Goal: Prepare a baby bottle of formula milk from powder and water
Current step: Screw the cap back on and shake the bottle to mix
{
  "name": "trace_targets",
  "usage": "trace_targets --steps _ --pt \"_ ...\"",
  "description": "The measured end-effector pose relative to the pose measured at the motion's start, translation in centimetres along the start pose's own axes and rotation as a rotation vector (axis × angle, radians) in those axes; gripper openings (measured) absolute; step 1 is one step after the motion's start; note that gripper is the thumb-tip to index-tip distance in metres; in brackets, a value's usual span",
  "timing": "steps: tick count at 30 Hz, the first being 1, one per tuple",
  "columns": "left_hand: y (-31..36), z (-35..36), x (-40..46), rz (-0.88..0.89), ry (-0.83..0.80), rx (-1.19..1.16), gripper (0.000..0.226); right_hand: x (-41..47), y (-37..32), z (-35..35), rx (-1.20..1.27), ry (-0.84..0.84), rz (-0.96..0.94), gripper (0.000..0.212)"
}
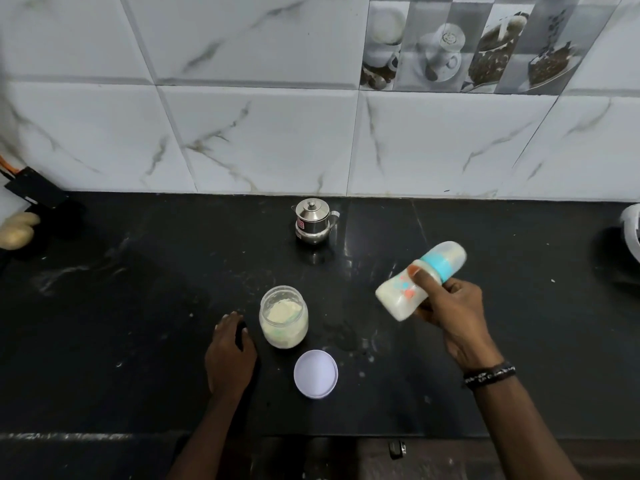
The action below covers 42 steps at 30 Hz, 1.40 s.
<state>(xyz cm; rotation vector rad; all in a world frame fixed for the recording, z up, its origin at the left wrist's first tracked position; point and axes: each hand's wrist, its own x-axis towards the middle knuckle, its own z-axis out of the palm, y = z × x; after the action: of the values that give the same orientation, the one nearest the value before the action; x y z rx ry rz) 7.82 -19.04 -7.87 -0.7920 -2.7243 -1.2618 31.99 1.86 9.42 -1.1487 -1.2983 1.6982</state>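
Observation:
My right hand (453, 313) grips a baby bottle (415, 282) above the black counter. The bottle is tilted, its capped teal collar pointing up and to the right, and milky white liquid fills its lower body. An open clear jar of pale formula powder (284, 317) stands on the counter in the middle. Its white lid (316, 373) lies flat just in front of it. My left hand (230, 355) rests palm down on the counter left of the jar, fingers loosely curled, holding nothing that I can see. A small steel lidded pot (313, 220) stands near the wall.
The black stone counter (138, 306) shows scattered powder specks and a wet smear near the lid. A tiled wall rises behind it. A black object and a pale lump (17, 228) sit at the far left. A white rounded object (632, 230) peeks in at the right edge.

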Motion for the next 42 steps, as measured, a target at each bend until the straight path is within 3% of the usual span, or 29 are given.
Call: trace_targets --steps 3,7,11,16,18,20,23,26,28,30,33,35,37,40,42 --pt "-0.2 0.0 0.2 -0.007 0.004 -0.009 0.034 -0.6 0.4 0.2 -0.154 -0.171 0.019 0.025" --pt "-0.1 0.1 0.1 0.001 -0.004 -0.007 0.034 -0.1 0.3 0.2 -0.050 0.016 -0.020 0.017" --pt "-0.2 0.0 0.1 0.008 0.005 0.001 0.034 -0.7 0.9 0.2 -0.208 -0.156 0.018 0.023" --pt "0.0 0.0 0.1 0.001 0.001 0.002 0.033 0.2 0.2 0.1 -0.044 0.050 0.002 0.019" --pt "-0.2 0.1 0.1 0.001 0.006 0.003 0.034 -0.3 0.5 0.2 -0.167 -0.106 0.033 0.019" --pt "-0.3 0.1 0.2 0.000 0.003 0.004 0.034 -0.7 0.6 0.0 -0.177 -0.156 0.005 0.018" --pt "-0.1 0.1 0.1 -0.001 -0.001 0.004 0.033 0.1 0.4 -0.2 -0.060 0.027 -0.036 0.015" --pt "-0.2 0.0 0.1 0.014 0.014 0.001 0.033 -0.2 0.9 0.0 -0.334 -0.087 -0.120 0.017" --pt "-0.3 0.0 0.2 0.018 0.011 0.002 0.033 -1.0 0.9 0.2 -0.316 -0.167 -0.173 0.021" --pt "-0.2 0.1 0.2 0.003 -0.005 0.007 0.033 -0.5 0.7 0.1 -0.304 -0.107 -0.223 0.023" --pt "-0.2 0.1 0.1 -0.003 0.002 -0.001 0.033 -0.4 0.5 0.2 -0.618 -0.085 -0.235 0.032" --pt "-0.2 0.0 0.2 -0.001 0.005 -0.011 0.033 -0.7 0.7 0.6 -0.560 -0.177 -0.269 0.027" --pt "-0.1 0.0 0.1 -0.006 -0.003 -0.014 0.033 -0.7 0.3 0.9 -0.459 -0.120 -0.291 0.026" --pt "0.0 0.0 -0.1 -0.005 0.002 -0.009 0.032 -0.5 -0.2 0.9 -0.636 -0.078 -0.219 0.035" --pt "-0.1 -0.1 0.1 0.005 0.007 -0.013 0.033 -0.7 0.4 1.0 -0.600 -0.198 -0.225 0.031"
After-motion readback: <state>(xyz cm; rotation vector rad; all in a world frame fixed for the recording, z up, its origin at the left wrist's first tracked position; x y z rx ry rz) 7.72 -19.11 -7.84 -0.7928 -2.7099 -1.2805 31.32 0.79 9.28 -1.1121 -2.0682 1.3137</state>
